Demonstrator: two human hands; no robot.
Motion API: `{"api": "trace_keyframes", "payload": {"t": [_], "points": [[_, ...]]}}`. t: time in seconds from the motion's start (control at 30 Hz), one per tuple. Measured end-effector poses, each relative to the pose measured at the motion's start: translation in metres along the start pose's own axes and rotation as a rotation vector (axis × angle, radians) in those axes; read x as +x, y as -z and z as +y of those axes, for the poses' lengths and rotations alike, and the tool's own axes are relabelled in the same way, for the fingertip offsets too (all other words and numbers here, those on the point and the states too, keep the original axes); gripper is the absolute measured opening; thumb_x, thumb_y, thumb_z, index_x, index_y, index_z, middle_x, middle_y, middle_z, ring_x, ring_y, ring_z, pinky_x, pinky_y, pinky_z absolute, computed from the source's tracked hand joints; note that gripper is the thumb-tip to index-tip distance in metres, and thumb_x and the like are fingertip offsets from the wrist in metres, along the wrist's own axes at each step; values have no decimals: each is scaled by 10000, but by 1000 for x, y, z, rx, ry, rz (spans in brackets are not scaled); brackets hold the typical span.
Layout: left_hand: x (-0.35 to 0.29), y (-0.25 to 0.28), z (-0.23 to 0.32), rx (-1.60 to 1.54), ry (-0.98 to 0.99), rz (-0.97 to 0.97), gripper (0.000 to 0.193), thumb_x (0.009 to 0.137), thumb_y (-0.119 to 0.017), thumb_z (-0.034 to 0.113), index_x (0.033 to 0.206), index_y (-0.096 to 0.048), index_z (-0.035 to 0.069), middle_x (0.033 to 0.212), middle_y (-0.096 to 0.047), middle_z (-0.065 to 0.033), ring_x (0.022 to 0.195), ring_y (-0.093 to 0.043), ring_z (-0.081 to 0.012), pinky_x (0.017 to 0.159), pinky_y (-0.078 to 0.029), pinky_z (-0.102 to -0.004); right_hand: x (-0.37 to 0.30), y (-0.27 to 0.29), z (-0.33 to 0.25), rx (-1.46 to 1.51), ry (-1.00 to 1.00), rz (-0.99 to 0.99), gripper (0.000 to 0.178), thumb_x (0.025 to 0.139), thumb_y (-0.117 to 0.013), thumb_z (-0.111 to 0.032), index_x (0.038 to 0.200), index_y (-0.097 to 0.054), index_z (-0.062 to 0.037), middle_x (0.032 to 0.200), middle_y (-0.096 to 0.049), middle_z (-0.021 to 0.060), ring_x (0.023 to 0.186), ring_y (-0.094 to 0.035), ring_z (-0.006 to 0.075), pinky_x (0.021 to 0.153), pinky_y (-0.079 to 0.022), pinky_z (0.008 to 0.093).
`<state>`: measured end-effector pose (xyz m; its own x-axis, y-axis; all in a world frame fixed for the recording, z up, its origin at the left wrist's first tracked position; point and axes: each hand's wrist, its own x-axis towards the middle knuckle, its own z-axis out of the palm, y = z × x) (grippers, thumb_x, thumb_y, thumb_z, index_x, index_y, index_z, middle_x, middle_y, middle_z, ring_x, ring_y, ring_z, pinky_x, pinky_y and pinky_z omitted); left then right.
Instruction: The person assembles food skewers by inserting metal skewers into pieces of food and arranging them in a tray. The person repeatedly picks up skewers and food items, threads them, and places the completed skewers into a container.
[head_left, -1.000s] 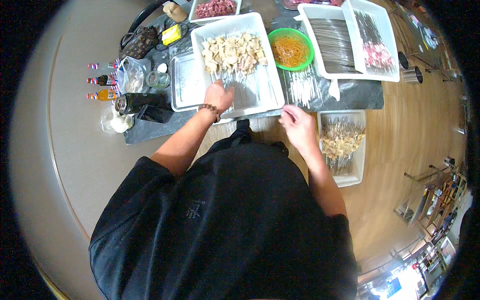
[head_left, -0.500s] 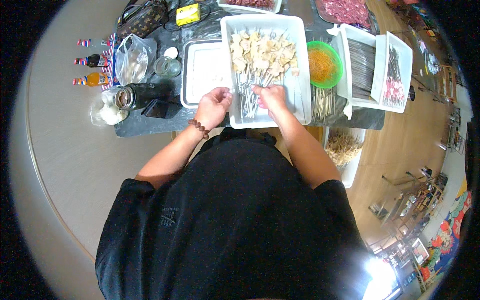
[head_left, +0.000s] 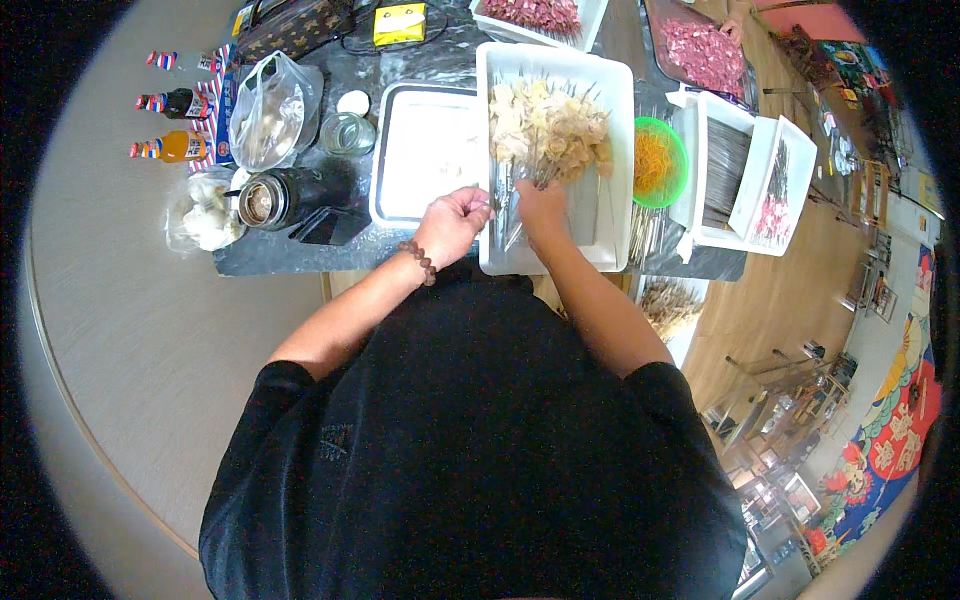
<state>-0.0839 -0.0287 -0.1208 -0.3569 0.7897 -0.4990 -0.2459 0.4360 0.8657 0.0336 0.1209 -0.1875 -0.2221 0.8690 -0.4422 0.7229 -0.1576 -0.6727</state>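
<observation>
A deep white tub [head_left: 497, 255] holds a bunch of metal skewers [head_left: 512, 236] threaded with pale, yellowish folded pieces of food [head_left: 552, 125]. My right hand [head_left: 543, 213] is closed round the handle ends of several skewers inside the tub, and their food ends fan out away from me. At the tub's left rim, my left hand [head_left: 452, 228] has its thumb and fingers pinched together; anything between them is too small to make out. A beaded bracelet [head_left: 420, 262] circles my left wrist. Beside that hand lies a white tray with a dark rim [head_left: 425, 150].
Right of the tub stand a green bowl of orange shreds [head_left: 660, 165] and white containers of skewers [head_left: 722, 170]. A jar [head_left: 348, 133], dark flask [head_left: 268, 200] and bottles [head_left: 180, 147] are at left. Another person's hand [head_left: 735, 28] reaches a meat tray [head_left: 700, 60].
My right hand has closed round more skewers, and their food ends are gathered and raised. My left hand stays pinched by the rim. The view has shifted, and another person's hand appears.
</observation>
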Motion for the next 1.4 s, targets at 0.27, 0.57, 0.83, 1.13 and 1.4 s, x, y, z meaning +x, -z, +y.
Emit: {"api": "trace_keyframes", "payload": {"t": [0.27, 0.57, 0.83, 1.13, 1.4], "points": [[-13, -9, 42, 373, -54, 28, 256, 1005, -606, 168, 1183, -646, -12, 859, -694, -32, 771, -611, -93, 705, -513, -266, -32, 47, -19, -45, 157, 25, 408, 949, -557, -352, 957, -601, 53, 941, -660, 337, 900, -643, 509, 845, -484, 557], [10, -41, 29, 275, -43, 26, 334, 1000, -640, 202, 1211, -616, -56, 847, -695, -74, 682, -637, -127, 633, -535, -285, -21, 81, -7, 802, -288, -448, 285, 1006, -548, -299, 1074, -549, -23, 902, -656, 128, 673, -672, 241, 543, -599, 388], [20, -95, 44, 32, 211, 132, 412, 976, -675, 210, 1238, -602, -99, 907, -717, -103, 729, -666, -144, 658, -560, -289, -8, 89, 7, 557, -83, -312, 245, 926, -662, -188, 836, -581, 24, 670, -622, 97, 500, -605, 189, 461, -529, 346], [31, -117, 41, -56, 162, 230, 324, 963, -683, 179, 1177, -649, -63, 932, -713, -92, 805, -669, -160, 731, -564, -297, 1, 139, -12, 899, -385, -675, 256, 987, -651, -278, 972, -633, -24, 811, -635, 54, 622, -587, 133, 493, -466, 274], [63, -111, 40, -662, 369, -507, 380, 1004, -623, 384, 1156, -676, 39, 1082, -722, -81, 961, -684, -189, 904, -550, -362, -30, 144, -16, 842, -159, -548, 153, 923, -672, -161, 959, -618, -22, 714, -610, 57, 565, -582, 132, 486, -479, 287]]}}
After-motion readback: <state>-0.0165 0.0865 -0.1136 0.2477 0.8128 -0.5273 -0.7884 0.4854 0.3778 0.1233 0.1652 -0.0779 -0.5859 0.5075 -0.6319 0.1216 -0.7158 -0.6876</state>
